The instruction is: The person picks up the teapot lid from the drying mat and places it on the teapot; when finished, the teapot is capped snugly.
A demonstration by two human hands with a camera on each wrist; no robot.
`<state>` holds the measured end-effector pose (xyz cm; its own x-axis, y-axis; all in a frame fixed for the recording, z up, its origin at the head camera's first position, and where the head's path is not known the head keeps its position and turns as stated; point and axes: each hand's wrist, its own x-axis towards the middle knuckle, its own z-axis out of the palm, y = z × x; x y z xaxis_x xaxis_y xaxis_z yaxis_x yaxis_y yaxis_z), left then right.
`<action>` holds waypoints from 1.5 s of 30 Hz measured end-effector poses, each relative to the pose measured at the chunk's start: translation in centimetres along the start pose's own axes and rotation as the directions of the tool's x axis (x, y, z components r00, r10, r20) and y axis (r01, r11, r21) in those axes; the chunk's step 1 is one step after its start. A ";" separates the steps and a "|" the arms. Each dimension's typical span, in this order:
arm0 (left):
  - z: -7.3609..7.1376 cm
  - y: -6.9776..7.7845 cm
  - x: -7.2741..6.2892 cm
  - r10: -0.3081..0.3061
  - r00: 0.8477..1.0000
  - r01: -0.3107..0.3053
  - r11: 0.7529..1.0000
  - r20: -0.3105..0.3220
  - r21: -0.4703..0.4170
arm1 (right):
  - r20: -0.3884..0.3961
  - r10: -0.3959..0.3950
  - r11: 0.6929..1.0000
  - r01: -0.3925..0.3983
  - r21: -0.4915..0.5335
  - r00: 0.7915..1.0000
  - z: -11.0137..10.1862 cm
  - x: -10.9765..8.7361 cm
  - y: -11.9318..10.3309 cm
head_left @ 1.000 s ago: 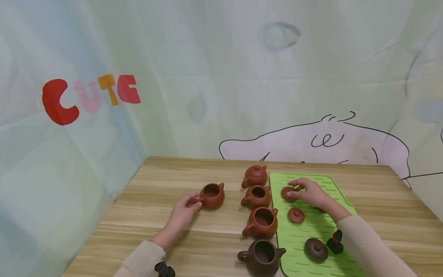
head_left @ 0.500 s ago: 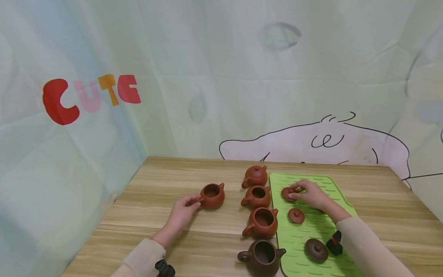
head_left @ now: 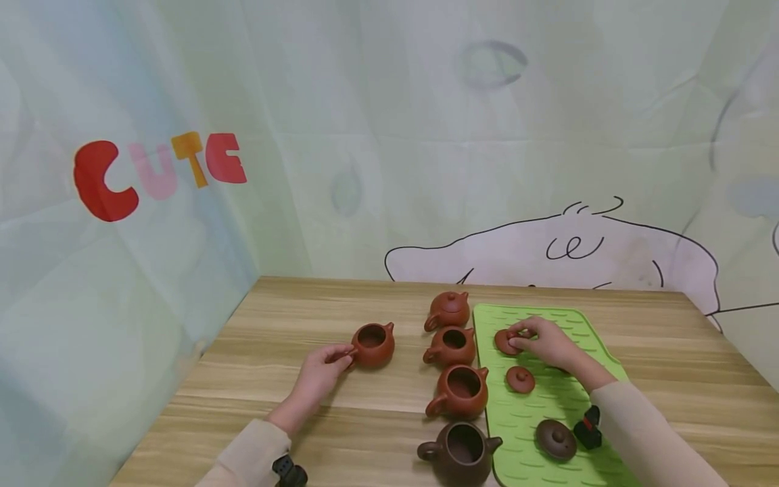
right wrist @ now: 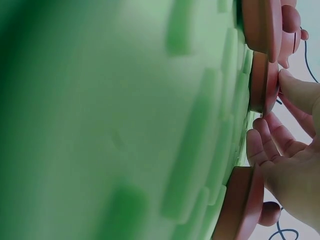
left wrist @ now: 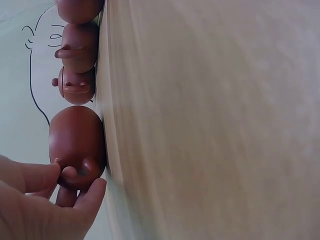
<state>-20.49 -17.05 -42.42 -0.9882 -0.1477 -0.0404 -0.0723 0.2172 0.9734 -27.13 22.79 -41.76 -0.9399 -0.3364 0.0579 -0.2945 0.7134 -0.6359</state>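
A green mat lies beside four teapots, the farthest lidded; left of them, the left hand grips an uncovered teapot by its handle; the right hand pinches a red lid on the mat

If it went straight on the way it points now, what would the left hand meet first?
The rounded body of the lidless, reddish-brown, clay-looking teapot, whose handle the left hand pinches. Past it, the line may run close to the round, lidded, reddish-brown teapot, but depth is unclear.
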 end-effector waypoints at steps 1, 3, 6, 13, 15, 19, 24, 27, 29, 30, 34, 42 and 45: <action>0.0 0.0 0.0 -0.001 1.000 0.001 1.000 -0.001 0.003 | 0.000 -0.003 1.000 0.003 -0.002 1.000 0.0 0.0 0.0; 0.0 0.1 0.0 -0.001 1.000 0.001 1.000 -0.002 0.010 | -0.001 -0.010 1.000 0.010 -0.005 1.000 0.0 0.0 0.0; -0.1 0.1 0.0 0.001 1.000 0.000 1.000 -0.004 0.021 | 0.002 -0.019 1.000 0.019 -0.008 1.000 0.0 0.1 0.0; -0.2 0.0 0.0 0.007 1.000 -0.007 0.999 -0.005 0.047 | -0.011 -0.027 0.999 0.027 -0.026 1.000 -0.5 0.5 -0.2; -0.2 -0.1 0.1 0.005 1.000 -0.004 0.998 -0.006 0.058 | -0.018 -0.041 0.999 0.041 -0.030 0.999 -0.7 0.7 -0.4; -0.2 -0.1 0.2 0.000 1.000 0.000 0.997 -0.009 0.078 | -0.021 -0.080 0.996 0.079 -0.031 0.997 -1.3 1.1 -1.2; -0.3 -0.1 0.2 -0.006 1.000 0.005 0.997 0.001 0.081 | -0.017 -0.123 0.992 0.123 -0.039 0.992 -2.3 1.9 -2.6; -0.3 0.0 0.3 -0.013 1.000 0.013 0.997 0.007 0.080 | -0.021 -0.150 0.988 0.149 -0.043 0.988 -2.8 2.5 -3.5; -0.3 0.0 0.3 -0.016 1.000 0.015 0.997 0.011 0.082 | -0.022 -0.170 0.985 0.169 -0.042 0.985 -3.0 2.8 -4.3; -0.3 0.0 0.3 -0.017 1.000 0.016 0.996 0.013 0.082 | -0.023 -0.179 0.983 0.178 -0.043 0.984 -3.0 3.0 -4.7; -0.4 0.0 0.3 -0.018 1.000 0.016 0.997 0.015 0.079 | -0.014 -0.211 0.976 0.210 -0.050 0.977 -3.1 3.6 -6.6; -0.4 0.1 0.3 0.002 1.000 -0.004 0.996 0.021 0.091 | 0.047 -0.245 0.968 0.247 -0.045 0.968 -2.4 5.2 -10.7; -0.4 0.1 0.2 0.006 1.000 -0.008 0.994 0.023 0.107 | 0.057 -0.261 0.965 0.263 -0.016 0.964 -1.6 5.8 -12.3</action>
<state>-20.67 -17.48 -42.21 -0.9914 -0.1245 -0.0398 -0.0781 0.3204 0.9441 -29.26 13.08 -32.36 -0.8189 -0.5456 0.1780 -0.5338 0.6100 -0.5857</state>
